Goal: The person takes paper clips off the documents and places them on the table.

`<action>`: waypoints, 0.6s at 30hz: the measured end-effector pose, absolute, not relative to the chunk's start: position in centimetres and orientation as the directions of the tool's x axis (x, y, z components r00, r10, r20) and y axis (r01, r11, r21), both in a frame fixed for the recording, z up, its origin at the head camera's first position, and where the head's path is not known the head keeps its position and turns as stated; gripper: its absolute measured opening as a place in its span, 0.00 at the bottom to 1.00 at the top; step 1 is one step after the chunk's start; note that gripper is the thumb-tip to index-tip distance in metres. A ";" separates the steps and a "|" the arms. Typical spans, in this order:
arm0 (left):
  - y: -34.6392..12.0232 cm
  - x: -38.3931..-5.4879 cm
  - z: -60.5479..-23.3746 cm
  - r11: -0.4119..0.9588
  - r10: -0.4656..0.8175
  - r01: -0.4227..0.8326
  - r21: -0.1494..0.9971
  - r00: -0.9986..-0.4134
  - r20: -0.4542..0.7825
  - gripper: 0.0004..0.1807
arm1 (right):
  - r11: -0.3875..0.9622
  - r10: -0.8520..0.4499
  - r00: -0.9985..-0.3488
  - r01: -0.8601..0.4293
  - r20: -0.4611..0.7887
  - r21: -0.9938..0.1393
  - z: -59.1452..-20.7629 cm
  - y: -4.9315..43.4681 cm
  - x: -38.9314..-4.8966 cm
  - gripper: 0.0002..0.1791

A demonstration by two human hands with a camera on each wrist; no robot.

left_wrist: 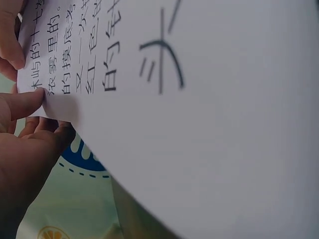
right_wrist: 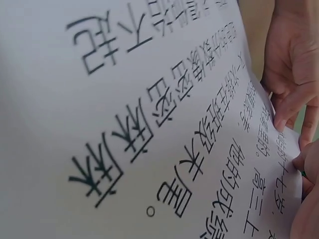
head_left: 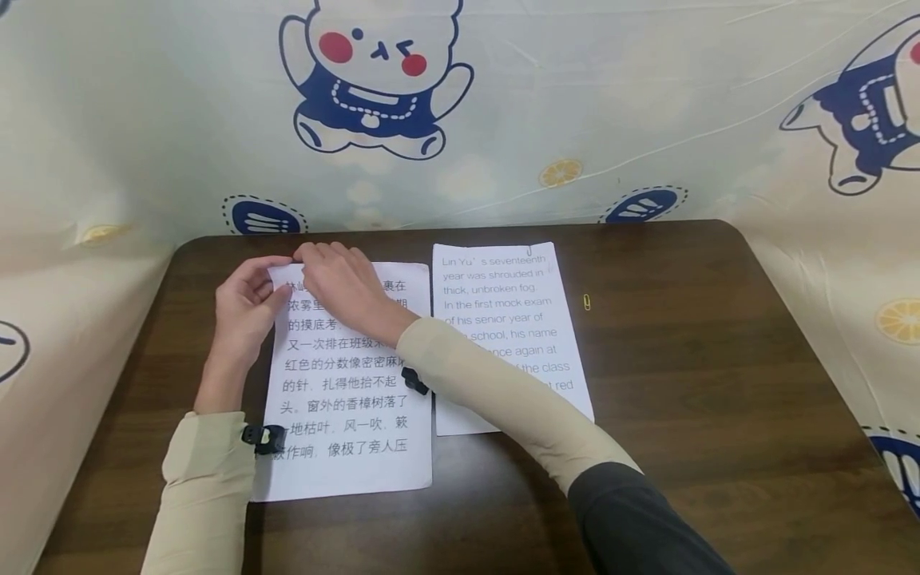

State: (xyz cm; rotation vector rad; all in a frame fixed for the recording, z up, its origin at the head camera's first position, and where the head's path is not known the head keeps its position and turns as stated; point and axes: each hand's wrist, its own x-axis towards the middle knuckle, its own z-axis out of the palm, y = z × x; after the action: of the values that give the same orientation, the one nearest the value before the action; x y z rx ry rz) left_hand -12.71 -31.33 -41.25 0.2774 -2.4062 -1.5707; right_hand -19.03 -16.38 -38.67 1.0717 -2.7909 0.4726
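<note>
A printed sheet of paper (head_left: 345,471) with Chinese text lies on the left of the table, its top corner raised and the sheet bowed in the wrist views. My left hand (head_left: 247,307) pinches its top left corner, thumb (left_wrist: 25,103) on the printed face and fingers behind. My right hand (head_left: 345,283) reaches across to the top edge beside that corner, fingers curled. Between its fingertips a small green clip (right_wrist: 303,173) barely shows at the paper's edge; most of it is hidden. Whether it sits on the paper I cannot tell.
A second printed sheet (head_left: 496,319) with English text lies to the right, partly under my right forearm. It has a paper clip (head_left: 529,251) on its top edge. A yellow paper clip (head_left: 587,302) lies on the brown table (head_left: 704,383). A patterned curtain (head_left: 503,96) hangs behind.
</note>
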 end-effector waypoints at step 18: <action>-31.5 -13.0 -40.8 0.394 -0.295 0.010 0.919 -0.946 0.136 0.22 | 0.558 -0.518 -0.803 -0.578 0.294 -0.595 -38.1 -15.8 -19.4 0.22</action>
State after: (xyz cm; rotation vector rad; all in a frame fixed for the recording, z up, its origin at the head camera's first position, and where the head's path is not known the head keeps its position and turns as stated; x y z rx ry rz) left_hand -12.96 -31.51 -40.83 0.2509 -2.3774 -1.5704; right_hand -19.38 -15.84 -38.07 0.9501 -2.6973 1.0789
